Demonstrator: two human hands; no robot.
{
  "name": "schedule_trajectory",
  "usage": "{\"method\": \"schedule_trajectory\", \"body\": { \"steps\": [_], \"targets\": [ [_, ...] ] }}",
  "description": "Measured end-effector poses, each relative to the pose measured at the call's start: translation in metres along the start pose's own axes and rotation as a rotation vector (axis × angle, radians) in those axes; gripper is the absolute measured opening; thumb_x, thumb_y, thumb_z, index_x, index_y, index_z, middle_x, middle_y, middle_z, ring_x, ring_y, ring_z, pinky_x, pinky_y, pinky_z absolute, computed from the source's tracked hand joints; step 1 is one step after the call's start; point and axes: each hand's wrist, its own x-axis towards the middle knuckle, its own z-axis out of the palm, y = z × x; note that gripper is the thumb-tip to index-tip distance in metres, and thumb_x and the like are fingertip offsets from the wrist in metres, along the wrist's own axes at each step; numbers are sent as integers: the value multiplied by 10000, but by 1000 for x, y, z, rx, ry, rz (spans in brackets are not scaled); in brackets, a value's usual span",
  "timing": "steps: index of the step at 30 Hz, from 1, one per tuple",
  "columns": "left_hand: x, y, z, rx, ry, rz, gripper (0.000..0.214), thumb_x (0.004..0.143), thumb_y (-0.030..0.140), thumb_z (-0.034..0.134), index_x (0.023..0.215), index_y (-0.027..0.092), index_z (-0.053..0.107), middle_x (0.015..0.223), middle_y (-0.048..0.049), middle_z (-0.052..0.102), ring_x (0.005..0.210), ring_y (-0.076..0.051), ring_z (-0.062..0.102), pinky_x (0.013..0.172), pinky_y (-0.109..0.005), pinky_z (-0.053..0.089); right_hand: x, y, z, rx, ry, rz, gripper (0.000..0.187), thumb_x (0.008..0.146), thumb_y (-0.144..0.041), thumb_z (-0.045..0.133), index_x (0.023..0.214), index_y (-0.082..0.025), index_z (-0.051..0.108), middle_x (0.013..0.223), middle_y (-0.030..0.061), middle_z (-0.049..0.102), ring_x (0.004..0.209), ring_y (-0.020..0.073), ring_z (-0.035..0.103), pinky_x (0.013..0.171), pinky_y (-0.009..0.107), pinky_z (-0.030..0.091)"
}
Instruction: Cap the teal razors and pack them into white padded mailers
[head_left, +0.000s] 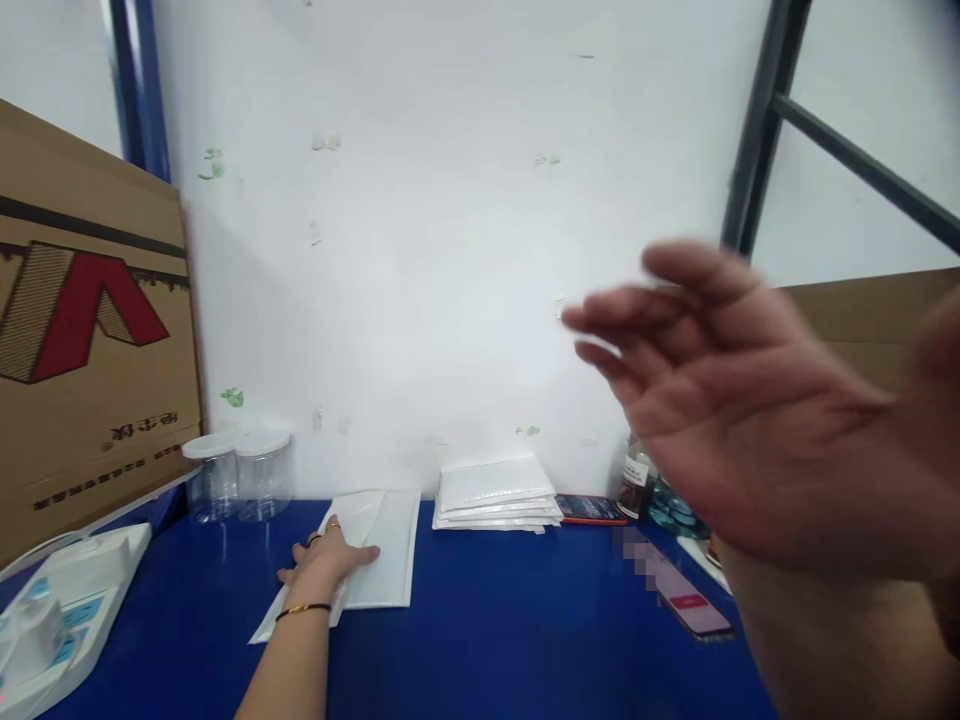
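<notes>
My left hand lies spread over white padded mailers at the left of the blue table. Under its fingers is a white mailer with a flap, overlapping another white mailer. Raised close to the camera at the right is my right hand, palm showing and fingers apart, a little blurred. It holds nothing that I can see. To the right of the left hand, by the wall, a stack of white bubble mailers sits on the table.
Two clear jars with white lids stand by a large cardboard box. A white power strip lies at left. One phone lies beside the stack, another phone nearer. A dark bottle stands behind my right hand.
</notes>
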Motion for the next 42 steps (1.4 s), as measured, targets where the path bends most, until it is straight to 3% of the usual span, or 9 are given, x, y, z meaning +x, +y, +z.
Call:
{"method": "schedule_trajectory", "body": {
  "steps": [6,10,14,17,22,27,32,36,42],
  "targets": [
    [-5,-5,-15,-53,-33,66,661,605,288,589,1244,156,482,1177,-193,586,1128,-398,498,841,-459,428,-46,114,1,196,92,272,440,861,-538,381,1068,-211,591,895,77,639,913,240,584,885,405,434],
    [-4,-7,-31,-107,7,131,528,664,196,494,1192,214,504,1072,-124,649,987,-293,614,776,-348,468,-97,204,4,242,125,608,335,764,-490,593,911,-189,603,748,38,621,663,178,568,659,305,452],
    [-24,13,-50,-360,21,329,554,681,203,500,1233,192,463,1074,-95,653,972,-253,617,798,-307,469,-131,258,12,90,180,703,385,750,-494,620,565,-181,492,481,-41,469,444,101,412,485,234,331],
    [-55,43,-50,-688,-284,522,604,692,229,512,1287,191,413,1109,-53,643,933,-208,618,774,-270,485,-138,265,15,99,154,717,362,776,-506,583,632,-174,587,541,-10,556,493,123,487,528,246,383],
    [-106,90,-12,-898,-1069,554,670,633,242,624,1280,189,458,955,-37,671,675,-142,606,596,-221,463,-132,250,13,258,220,618,488,724,-435,674,1170,-263,574,1194,53,587,1006,218,568,801,290,450],
    [-121,101,8,-948,-1335,457,624,703,572,577,1159,145,579,972,-88,670,854,-219,628,715,-286,494,-137,266,4,242,328,750,377,728,-484,643,893,-148,679,752,34,686,713,206,610,614,262,451],
    [-98,85,-13,-1101,-1077,243,969,644,867,244,1233,143,506,1075,-153,643,1013,-340,589,774,-462,514,-143,289,-3,536,650,997,277,737,-341,646,945,-159,626,759,50,698,673,211,643,558,279,485],
    [-99,96,-33,-1006,-681,421,634,732,588,568,1220,189,500,1124,-104,627,1008,-260,594,810,-372,538,-143,294,2,804,693,1167,267,831,-345,487,990,-165,602,792,73,703,683,218,664,571,322,517],
    [-142,151,-65,-507,-226,704,508,787,586,452,1046,174,596,847,-66,660,746,-224,623,552,-281,496,-142,295,10,924,707,1205,348,856,-480,417,974,-204,592,751,40,700,688,197,670,602,319,527]
  ]
}}
